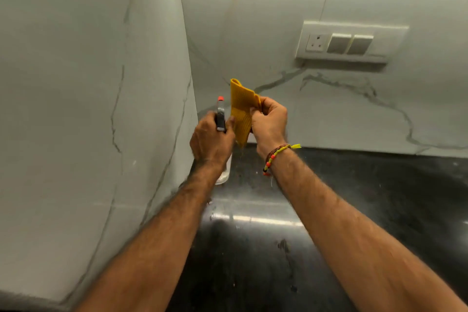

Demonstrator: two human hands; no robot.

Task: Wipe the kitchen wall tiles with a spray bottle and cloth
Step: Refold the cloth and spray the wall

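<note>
My left hand (pixel 211 140) grips a clear spray bottle (pixel 220 114) with a grey trigger head and an orange-red nozzle tip; its base shows below my wrist. My right hand (pixel 269 121) pinches a folded yellow cloth (pixel 241 109), held upright right beside the bottle's nozzle. Both hands are close together in the corner where two white marble-veined wall tiles (pixel 329 109) meet, above a black countertop (pixel 367 197). Droplets fall below the cloth.
A white switch plate (pixel 350 42) with a socket and two rocker switches sits on the back wall to the upper right. The left wall tile (pixel 88 109) runs close along my left arm. The glossy counter shows wet spots and a light reflection.
</note>
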